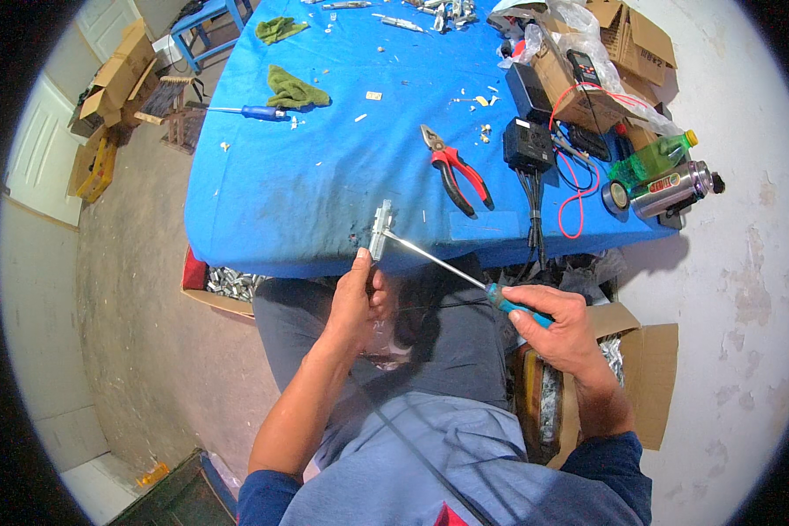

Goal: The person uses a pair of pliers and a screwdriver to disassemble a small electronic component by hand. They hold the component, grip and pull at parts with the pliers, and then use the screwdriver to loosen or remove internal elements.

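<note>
My left hand [357,296] is closed on the lower end of a narrow silvery metal part [380,230], tilted up over the front edge of the blue-covered table [263,202]. I cannot make out the part's exact kind. Closed round the teal handle of a screwdriver [438,264], my right hand [552,326] points its long shaft up and to the left. The screwdriver's tip meets the side of the metal part, near its middle. Pliers [454,171] with red and black handles lie on the cloth beyond, to the right of the part.
A blue screwdriver [259,112] and green cloths [296,88] lie at left. A black box with cables [528,145], a green bottle [653,159] and a steel flask [675,188] crowd the right. Boxes of metal parts [232,285] [649,377] flank my legs.
</note>
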{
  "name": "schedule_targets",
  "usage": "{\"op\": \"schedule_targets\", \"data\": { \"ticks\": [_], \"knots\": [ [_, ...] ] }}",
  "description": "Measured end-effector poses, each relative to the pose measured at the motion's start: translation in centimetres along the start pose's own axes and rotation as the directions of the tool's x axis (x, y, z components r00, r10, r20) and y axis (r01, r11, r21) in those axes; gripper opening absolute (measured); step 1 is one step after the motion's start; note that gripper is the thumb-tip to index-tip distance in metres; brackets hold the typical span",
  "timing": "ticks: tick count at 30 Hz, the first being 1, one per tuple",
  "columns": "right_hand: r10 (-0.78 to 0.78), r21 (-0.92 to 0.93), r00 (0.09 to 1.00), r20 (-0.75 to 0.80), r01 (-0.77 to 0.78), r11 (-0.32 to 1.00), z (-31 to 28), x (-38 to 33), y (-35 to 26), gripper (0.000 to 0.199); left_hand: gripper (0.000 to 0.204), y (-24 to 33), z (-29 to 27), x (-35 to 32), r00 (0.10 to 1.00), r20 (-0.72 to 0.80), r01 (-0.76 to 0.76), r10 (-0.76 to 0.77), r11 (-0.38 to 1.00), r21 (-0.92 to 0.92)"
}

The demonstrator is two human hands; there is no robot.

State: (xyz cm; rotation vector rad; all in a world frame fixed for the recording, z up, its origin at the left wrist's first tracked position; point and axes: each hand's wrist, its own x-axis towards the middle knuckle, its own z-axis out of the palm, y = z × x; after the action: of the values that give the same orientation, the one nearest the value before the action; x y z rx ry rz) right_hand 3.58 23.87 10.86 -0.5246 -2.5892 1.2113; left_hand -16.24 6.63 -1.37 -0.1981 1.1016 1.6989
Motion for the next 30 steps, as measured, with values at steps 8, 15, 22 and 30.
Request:
{"op": "schedule_targets", "data": {
  "ticks": [8, 15, 22, 30],
  "knots": [
    [-0.158, -0.272, 0.986, 0.052, 0.167, 0.948, 0.0, 0.6, -1.7, 0.029, 0.051, -0.2, -0.2, 0.3, 1.000, 0.004, -0.002, 0.002, 0.999, 0.047],
    [-0.133, -0.170, 0.991, 0.001, 0.131, 0.977, 0.0, 0.8, 0.0, 0.028, 0.052, 0.3, -0.2, 0.1, 0.998, 0.034, 0.048, -0.049, 0.999, 0.007],
    [0.011, -0.043, 0.999, 0.035, -0.009, 0.999, -0.5, 0.7, 0.1, 0.026, 0.053, 0.5, -0.5, 0.2, 0.996, 0.053, 0.070, -0.070, 0.997, -0.013],
    [-0.045, -0.066, 0.999, 0.007, 0.045, 0.997, -0.4, 0.7, 0.4, 0.026, 0.053, 0.6, -0.5, 0.2, 0.996, 0.031, 0.079, -0.078, 0.997, -0.015]
  ]
}}
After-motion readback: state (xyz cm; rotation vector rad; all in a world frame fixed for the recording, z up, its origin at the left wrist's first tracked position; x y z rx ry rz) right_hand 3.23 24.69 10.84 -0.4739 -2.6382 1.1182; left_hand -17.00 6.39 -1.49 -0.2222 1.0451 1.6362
